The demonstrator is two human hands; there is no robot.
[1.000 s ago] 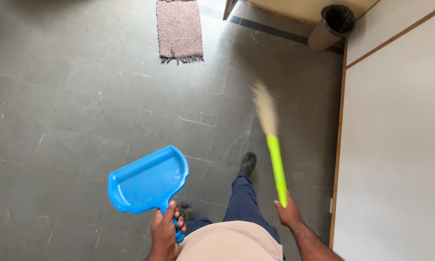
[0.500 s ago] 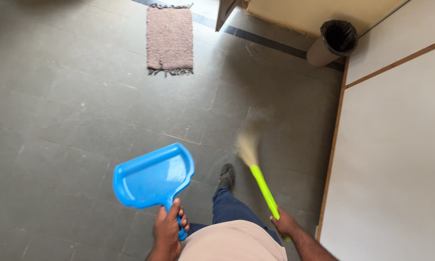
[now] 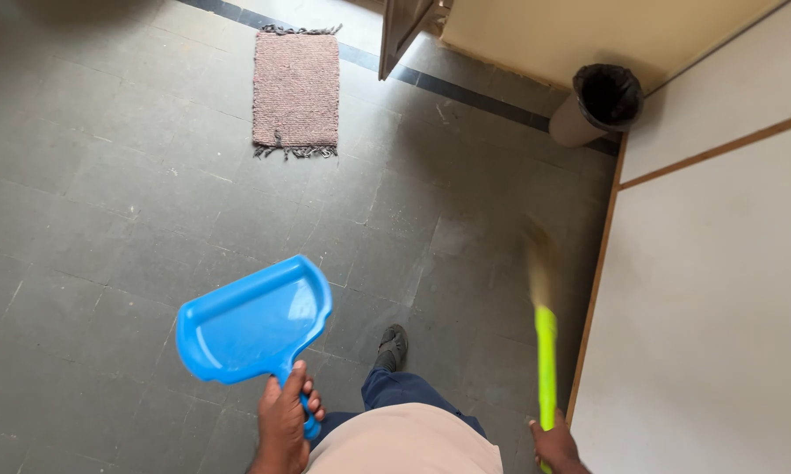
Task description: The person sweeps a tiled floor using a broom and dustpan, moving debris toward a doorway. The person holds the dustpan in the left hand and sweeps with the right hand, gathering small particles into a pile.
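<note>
My left hand (image 3: 285,423) grips the handle of a blue plastic dustpan (image 3: 253,321), held flat above the grey tiled floor at lower left. The pan looks empty. My right hand (image 3: 555,446), at the bottom edge, holds the bright green handle of a short broom (image 3: 546,364). Its pale bristles (image 3: 539,262) are blurred with motion and point away from me, close to the white wall on the right. One dark shoe (image 3: 393,344) and a blue trouser leg show between the two hands.
A pinkish fringed mat (image 3: 295,88) lies on the floor ahead. A round bin with a black liner (image 3: 600,103) stands in the far right corner by the wall. A door edge (image 3: 404,31) juts in at the top. A white wall panel (image 3: 720,290) fills the right.
The broom has swung to the right, from near the middle of the floor toward the wall. The dustpan stays in my left hand, and the view has shifted forward a little.
</note>
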